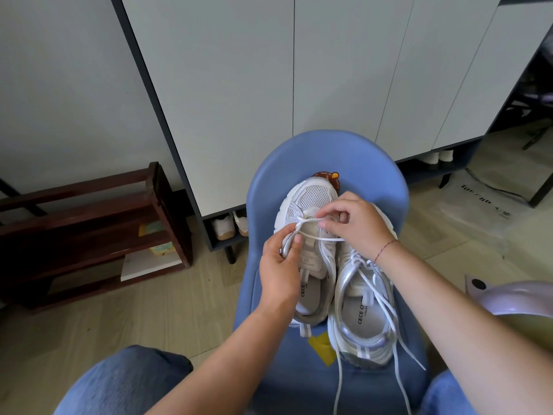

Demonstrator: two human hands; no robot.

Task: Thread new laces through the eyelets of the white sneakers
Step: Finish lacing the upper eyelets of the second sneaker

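Observation:
Two white and silver sneakers stand side by side on a blue chair seat [377, 187], toes pointing away from me. My left hand [279, 265] grips the left side of the left sneaker [314, 202] near its eyelets, thumb on the upper. A white lace [323, 237] crosses the lowest eyelets of that shoe. My right hand [356, 223] pinches this lace above the tongue. The right sneaker [363, 319] is laced, and its loose ends trail off the seat's near edge.
A white cabinet with dark frame [239, 100] stands behind the chair, shoes tucked beneath it. A dark wooden rack [89, 223] sits at left. A pale purple object [514, 298] is at right. My jeans-clad knees flank the chair. A yellow scrap [321, 345] lies on the seat.

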